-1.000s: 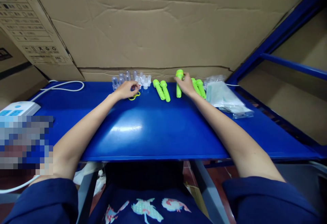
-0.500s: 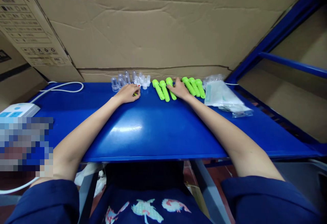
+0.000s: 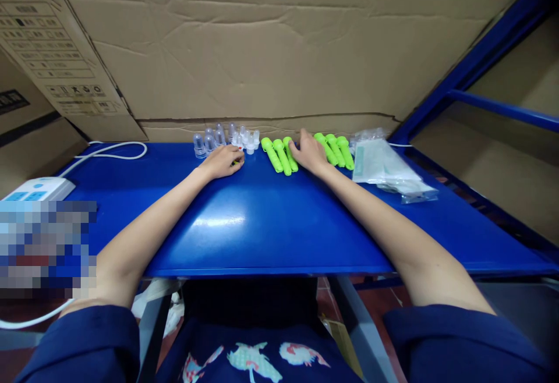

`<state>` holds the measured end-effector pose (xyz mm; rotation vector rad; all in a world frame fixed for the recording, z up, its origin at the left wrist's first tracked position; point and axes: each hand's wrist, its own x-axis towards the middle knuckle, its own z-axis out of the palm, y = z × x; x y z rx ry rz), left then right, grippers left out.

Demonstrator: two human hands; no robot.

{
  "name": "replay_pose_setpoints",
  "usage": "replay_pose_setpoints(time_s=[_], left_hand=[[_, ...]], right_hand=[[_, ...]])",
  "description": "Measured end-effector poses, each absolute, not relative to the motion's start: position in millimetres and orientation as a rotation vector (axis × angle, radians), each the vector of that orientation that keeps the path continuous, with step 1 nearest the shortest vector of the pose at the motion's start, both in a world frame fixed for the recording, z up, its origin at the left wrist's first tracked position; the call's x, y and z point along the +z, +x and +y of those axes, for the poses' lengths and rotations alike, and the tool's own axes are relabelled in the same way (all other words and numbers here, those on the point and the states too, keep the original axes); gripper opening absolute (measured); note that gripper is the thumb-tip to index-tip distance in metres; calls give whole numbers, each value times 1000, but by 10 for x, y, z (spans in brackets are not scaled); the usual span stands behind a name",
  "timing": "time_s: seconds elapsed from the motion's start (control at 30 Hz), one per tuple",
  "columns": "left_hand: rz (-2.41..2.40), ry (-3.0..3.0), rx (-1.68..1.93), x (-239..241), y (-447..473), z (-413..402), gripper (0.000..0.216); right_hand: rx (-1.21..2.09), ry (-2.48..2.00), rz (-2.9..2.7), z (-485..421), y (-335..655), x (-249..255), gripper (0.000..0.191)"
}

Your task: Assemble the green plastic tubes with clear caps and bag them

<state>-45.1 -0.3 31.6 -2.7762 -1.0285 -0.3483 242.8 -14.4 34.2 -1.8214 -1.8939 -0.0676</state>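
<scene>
My left hand [image 3: 222,162] rests on the blue table with its fingers curled. A bit of yellow-green shows under the fingertips, too hidden to name. Just beyond it stand clear plastic domed caps [image 3: 199,145] and smaller white-based clear pieces [image 3: 250,142], with a small red spot beside the fingers. My right hand [image 3: 311,153] lies palm down, thumb apart from the fingers. The thumb touches the nearest of three lime-green flashlight-shaped bodies [image 3: 290,155], which lie side by side to its left. Three more green flashlight-shaped bodies [image 3: 335,151] lie just right of this hand.
Clear plastic bags with white-green contents [image 3: 384,162] lie at the right of the blue table [image 3: 279,226]. A white power strip [image 3: 39,190] with a cable sits at the left. Cardboard [image 3: 244,51] stands behind, and a blue metal frame [image 3: 502,109] rises at right.
The green flashlight body by my right thumb has slid slightly left, closer against its neighbours. My left hand stays almost in place. The whole view has shifted a little.
</scene>
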Motion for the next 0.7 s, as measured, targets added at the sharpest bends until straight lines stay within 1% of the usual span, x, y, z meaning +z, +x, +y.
replay_pose_setpoints(time_s=[0.1,0.17,0.23,0.37,0.43,0.57,0.7], left_hand=[[-1021,-2760,-331,312,-434,-16,30],[-1022,-2765,-318,315,-426,-25,30],[-1026,-2778,-317,320,-421,-30,30],[-1025,-2790,-326,320,-418,-31,28],[-1028,-2783,-323,316,-416,-35,28],[-1042,-2755,-321,308,-404,-57,30],[-1031,-2727,-343,303,-390,-86,32]], right_hand=[[-159,-1704,-2021,-265,2282,422,56],[-155,-1695,-2095,-360,2157,447,59],[-89,-1757,-2159,-455,2028,434,63],[127,-2019,-2210,-568,1846,311,74],[162,-2079,-2221,-558,1826,240,73],[145,-2006,-2258,-443,1892,163,68],[170,-1967,-2207,-349,1960,147,70]])
